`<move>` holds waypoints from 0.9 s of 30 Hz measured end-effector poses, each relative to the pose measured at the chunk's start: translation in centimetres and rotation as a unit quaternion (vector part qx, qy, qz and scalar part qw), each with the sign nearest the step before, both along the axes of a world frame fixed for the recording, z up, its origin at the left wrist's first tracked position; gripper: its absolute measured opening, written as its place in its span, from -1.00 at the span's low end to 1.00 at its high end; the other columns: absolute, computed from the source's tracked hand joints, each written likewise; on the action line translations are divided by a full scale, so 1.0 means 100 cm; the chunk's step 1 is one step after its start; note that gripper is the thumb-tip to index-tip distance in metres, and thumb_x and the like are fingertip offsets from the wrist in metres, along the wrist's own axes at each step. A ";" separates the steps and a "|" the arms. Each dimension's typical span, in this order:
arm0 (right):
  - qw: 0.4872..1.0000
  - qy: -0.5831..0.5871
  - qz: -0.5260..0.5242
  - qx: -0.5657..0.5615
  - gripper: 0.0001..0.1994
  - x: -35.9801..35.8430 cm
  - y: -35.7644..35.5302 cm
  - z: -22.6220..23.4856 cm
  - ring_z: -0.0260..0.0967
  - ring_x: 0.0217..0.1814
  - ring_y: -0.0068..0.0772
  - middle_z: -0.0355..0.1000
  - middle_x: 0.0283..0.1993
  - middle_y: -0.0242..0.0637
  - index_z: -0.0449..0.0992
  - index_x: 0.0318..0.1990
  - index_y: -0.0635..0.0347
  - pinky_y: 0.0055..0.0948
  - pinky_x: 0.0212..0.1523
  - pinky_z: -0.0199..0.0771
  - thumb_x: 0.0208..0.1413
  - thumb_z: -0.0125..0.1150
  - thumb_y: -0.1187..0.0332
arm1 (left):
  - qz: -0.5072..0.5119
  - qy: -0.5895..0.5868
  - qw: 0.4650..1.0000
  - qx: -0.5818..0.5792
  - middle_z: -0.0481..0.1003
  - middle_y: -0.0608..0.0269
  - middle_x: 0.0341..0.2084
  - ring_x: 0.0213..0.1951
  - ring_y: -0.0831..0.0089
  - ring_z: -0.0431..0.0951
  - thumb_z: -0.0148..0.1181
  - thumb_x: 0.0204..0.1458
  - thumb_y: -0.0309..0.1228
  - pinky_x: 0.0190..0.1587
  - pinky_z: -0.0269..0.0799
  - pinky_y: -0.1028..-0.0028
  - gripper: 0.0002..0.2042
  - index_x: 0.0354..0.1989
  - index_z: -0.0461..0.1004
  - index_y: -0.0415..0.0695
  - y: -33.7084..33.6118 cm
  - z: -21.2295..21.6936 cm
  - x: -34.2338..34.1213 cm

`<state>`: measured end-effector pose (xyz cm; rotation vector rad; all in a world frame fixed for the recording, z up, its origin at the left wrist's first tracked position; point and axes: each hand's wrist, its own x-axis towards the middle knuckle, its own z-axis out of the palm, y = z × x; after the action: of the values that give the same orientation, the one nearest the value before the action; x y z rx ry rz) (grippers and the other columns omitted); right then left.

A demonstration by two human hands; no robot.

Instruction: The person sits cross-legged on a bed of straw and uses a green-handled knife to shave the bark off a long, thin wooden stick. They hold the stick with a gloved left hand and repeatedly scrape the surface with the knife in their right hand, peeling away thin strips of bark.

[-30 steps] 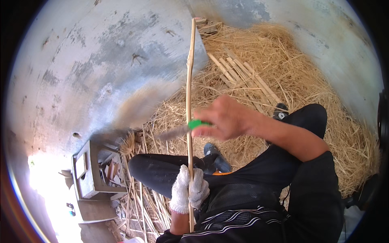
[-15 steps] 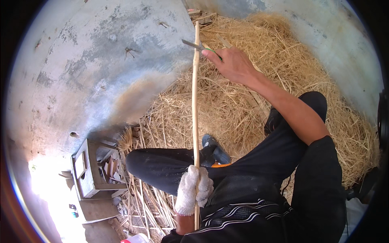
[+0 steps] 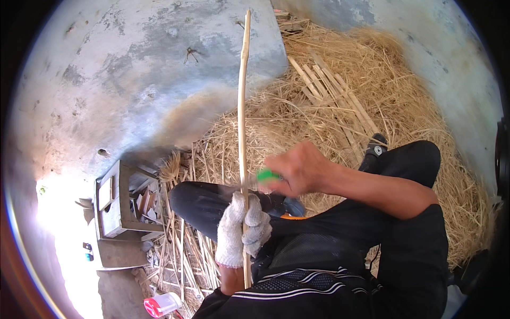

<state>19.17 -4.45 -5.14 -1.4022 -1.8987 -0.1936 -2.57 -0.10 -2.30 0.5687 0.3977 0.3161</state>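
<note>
A long pale wooden stick (image 3: pixel 242 106), perhaps a bamboo strip, stands nearly upright in front of me. Its lower part is wrapped in my left hand (image 3: pixel 231 229), which wears a white knitted glove. My bare right hand (image 3: pixel 303 167) is closed round the green handle of a knife (image 3: pixel 267 176). The blade, smeared by motion, lies across the stick just above the gloved fingers. Whether the edge touches the wood I cannot tell.
Dry straw (image 3: pixel 404 106) covers the floor ahead and to the right, with several flat strips (image 3: pixel 340 98) lying on it. Left of my folded legs are thin sticks (image 3: pixel 183 260), a wooden box (image 3: pixel 114 204) of scraps and a red-lidded jar (image 3: pixel 162 304). A plastered wall (image 3: pixel 133 69) rises beyond.
My right hand has brought the knife down from near the stick's top to just above the glove. The stick's top leans a little further left. My left hand keeps its grip.
</note>
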 end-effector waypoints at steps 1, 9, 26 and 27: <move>0.999 -0.003 -0.031 -0.029 -0.55 0.003 0.004 -0.001 0.19 -0.82 -0.36 0.21 -0.81 -0.37 0.43 -0.53 0.12 -0.27 -0.76 0.19 0.22 0.16 -0.06 | -0.002 -0.004 1.000 -0.021 0.15 0.39 -0.85 -0.87 0.58 0.06 -0.08 0.29 0.07 -0.84 0.01 0.59 -0.53 -0.50 0.28 -0.07 -0.001 0.000 0.001; 0.985 0.132 -0.111 -0.016 -0.44 0.052 0.022 0.019 -0.04 -0.87 -0.54 0.13 -0.84 -0.49 0.46 -0.56 0.10 -0.39 -0.85 0.02 0.31 -0.06 -0.16 | -0.016 -0.031 0.998 -0.050 0.15 0.37 -0.87 -0.88 0.54 0.06 -0.10 0.30 -0.01 -0.82 0.03 0.54 -0.57 -0.49 0.29 -0.09 -0.012 -0.012 -0.003; 0.933 0.166 -0.289 -0.138 -0.28 0.106 0.043 0.028 0.16 -0.81 -0.39 0.14 -0.84 -0.36 0.37 -0.69 0.14 -0.26 -0.75 0.19 0.34 -0.26 -0.24 | -0.008 0.008 1.000 -0.005 0.11 0.40 -0.85 -0.87 0.59 0.03 -0.18 0.35 -0.02 -0.85 0.02 0.59 -0.55 -0.50 0.25 -0.11 -0.021 -0.017 -0.003; 0.949 0.154 -0.250 -0.118 -0.29 0.105 0.037 0.029 0.18 -0.80 -0.38 0.14 -0.84 -0.35 0.38 -0.68 0.13 -0.25 -0.74 0.22 0.33 -0.25 -0.25 | -0.008 0.007 1.000 -0.002 0.11 0.40 -0.86 -0.87 0.59 0.03 -0.18 0.34 -0.01 -0.86 0.02 0.58 -0.54 -0.50 0.25 -0.11 -0.021 -0.017 -0.003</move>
<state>29.62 -0.73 -2.27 -1.9380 -1.3180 0.0162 -2.88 -2.17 -4.02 0.5709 0.4073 0.2953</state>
